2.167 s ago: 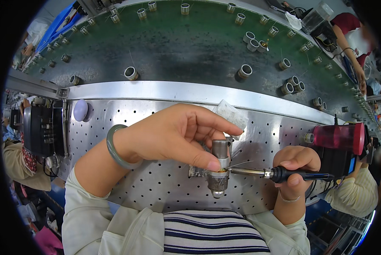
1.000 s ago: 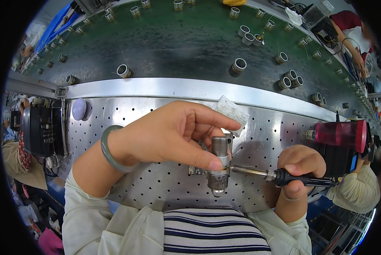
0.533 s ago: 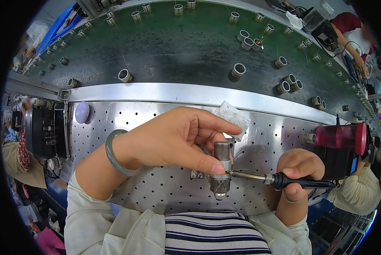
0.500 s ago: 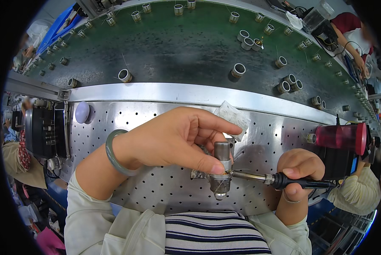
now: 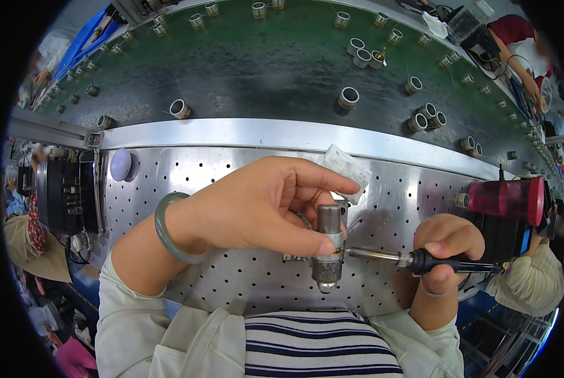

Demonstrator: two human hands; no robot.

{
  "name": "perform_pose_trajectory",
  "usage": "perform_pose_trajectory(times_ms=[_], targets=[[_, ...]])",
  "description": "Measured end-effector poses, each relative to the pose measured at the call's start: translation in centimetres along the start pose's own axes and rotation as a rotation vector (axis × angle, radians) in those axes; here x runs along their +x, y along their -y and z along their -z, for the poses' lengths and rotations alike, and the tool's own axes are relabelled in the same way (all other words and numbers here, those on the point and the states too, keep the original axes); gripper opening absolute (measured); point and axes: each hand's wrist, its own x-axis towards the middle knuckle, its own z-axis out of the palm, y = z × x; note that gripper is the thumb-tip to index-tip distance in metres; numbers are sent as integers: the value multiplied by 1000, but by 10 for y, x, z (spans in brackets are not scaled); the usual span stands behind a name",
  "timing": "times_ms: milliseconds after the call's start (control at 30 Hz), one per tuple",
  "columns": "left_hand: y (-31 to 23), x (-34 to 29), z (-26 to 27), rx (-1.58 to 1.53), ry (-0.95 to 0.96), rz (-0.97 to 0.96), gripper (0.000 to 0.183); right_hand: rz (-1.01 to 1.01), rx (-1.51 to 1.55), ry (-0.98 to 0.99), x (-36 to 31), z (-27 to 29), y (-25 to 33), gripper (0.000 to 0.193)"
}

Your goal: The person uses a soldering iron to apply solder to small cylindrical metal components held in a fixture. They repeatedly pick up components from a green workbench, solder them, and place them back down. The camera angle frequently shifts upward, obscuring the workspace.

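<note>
Far left, a black box-shaped device [image 5: 64, 196] sat at the bench edge, with a pale round knob [image 5: 120, 164] just beside it on the perforated metal bench [image 5: 231, 283]. A grey-green bangle [image 5: 166, 228] ringed the left wrist. The left hand [image 5: 250, 205] reached in from the left, thumb and index finger pinched around the cylindrical metal part [image 5: 328, 247], the other fingers curled loosely above it. The part stood upright near the bench's front edge, just above the striped shirt. A small clear plastic bag [image 5: 346, 170] lay behind the fingertips, near the bench's back rail. Behind the rail, a green conveyor belt [image 5: 263, 69] carried many short metal rings [image 5: 348, 96], well apart from the hands.

To the right, the soldering iron [image 5: 414, 259] pointed left, its tip touching the part's side just beside the left thumb. The right hand [image 5: 444, 249] wrapped the black handle in a closed fist, fingers pressed together. A red cylindrical container [image 5: 507, 198] stood further right, near the iron's cord.

Risk, as judged: the tip was very close to the thumb, so a slip or heat running through the metal could burn it. A loose pinch could let the part tilt and spoil the joint. The cord could snag the red container.
</note>
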Motion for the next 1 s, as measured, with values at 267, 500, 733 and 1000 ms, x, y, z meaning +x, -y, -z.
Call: perform_pose_trajectory(times_ms=[267,500,733,1000], targets=[[-1,1,-1,0,2,2,64,43,-29,79,4,5,-2,23],[3,3,0,-9,14,-24,66,39,-62,67,3,6,-2,21],[10,5,19,-68,169,-66,67,-15,-2,-269,3,-6,3,29],[-42,-11,75,441,-548,-445,36,-65,-63,-401,-3,-1,5,32]])
